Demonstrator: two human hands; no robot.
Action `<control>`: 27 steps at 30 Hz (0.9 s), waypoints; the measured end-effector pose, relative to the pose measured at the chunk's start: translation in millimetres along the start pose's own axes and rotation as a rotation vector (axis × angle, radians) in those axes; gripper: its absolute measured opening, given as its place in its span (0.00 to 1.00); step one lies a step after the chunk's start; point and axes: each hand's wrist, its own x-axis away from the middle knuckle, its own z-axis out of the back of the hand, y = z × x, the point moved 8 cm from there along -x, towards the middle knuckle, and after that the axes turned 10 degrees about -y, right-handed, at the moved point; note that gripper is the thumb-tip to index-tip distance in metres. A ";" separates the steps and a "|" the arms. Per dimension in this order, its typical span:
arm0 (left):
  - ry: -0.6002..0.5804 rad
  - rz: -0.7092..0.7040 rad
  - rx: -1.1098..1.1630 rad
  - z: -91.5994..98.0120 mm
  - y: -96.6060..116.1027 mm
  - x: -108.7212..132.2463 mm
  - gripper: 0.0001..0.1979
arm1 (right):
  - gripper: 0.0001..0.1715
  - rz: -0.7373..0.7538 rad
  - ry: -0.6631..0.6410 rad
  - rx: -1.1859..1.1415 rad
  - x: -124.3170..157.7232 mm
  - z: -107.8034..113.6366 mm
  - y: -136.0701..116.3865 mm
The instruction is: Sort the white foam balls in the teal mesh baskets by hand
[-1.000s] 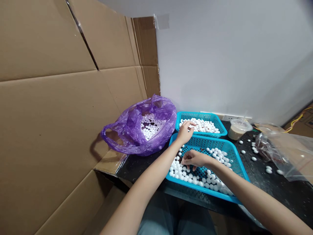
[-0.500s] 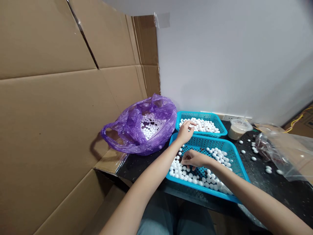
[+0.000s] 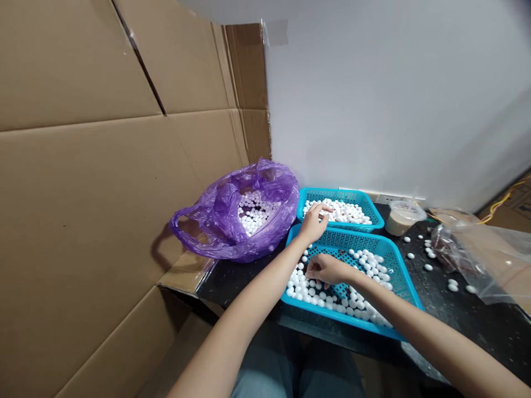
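Observation:
My left hand (image 3: 314, 222) is over the near rim of the back blue basket (image 3: 379, 224), fingers stretched out toward the small white balls (image 3: 344, 211) heaped inside. Lower down, my right hand (image 3: 327, 269) reaches into the front blue basket (image 3: 409, 276). Its fingers are pinched together among larger white balls (image 3: 309, 287); whatever they hold, if anything, is hidden by the fingers. Dark reddish-brown bits (image 3: 342, 252) lie on the front basket's mesh floor. Left of both baskets a purple plastic bag (image 3: 194, 240) gapes, with white balls inside.
A lidded plastic tub (image 3: 400, 221) stands right of the back basket. Loose white balls (image 3: 428, 267) and a clear bag with dark contents (image 3: 452, 251) lie on the black tabletop (image 3: 456, 326). Cardboard (image 3: 103, 210) walls the left side; yellow cable (image 3: 495, 207) runs at far right.
Both hands keep nearly the same places and poses. The whole view has shifted very slightly.

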 end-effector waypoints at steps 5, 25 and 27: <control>0.002 0.004 -0.011 0.5 1.7 1.0 0.09 | 0.02 -0.008 0.020 0.017 -0.1 -0.2 -1.2; -0.012 0.055 -0.047 5.0 -8.6 -2.9 0.07 | 0.13 0.198 -0.076 0.092 -4.7 8.5 -8.2; -0.014 0.072 -0.038 4.8 -12.3 -3.3 0.07 | 0.15 0.272 -0.100 0.053 0.4 14.0 -13.9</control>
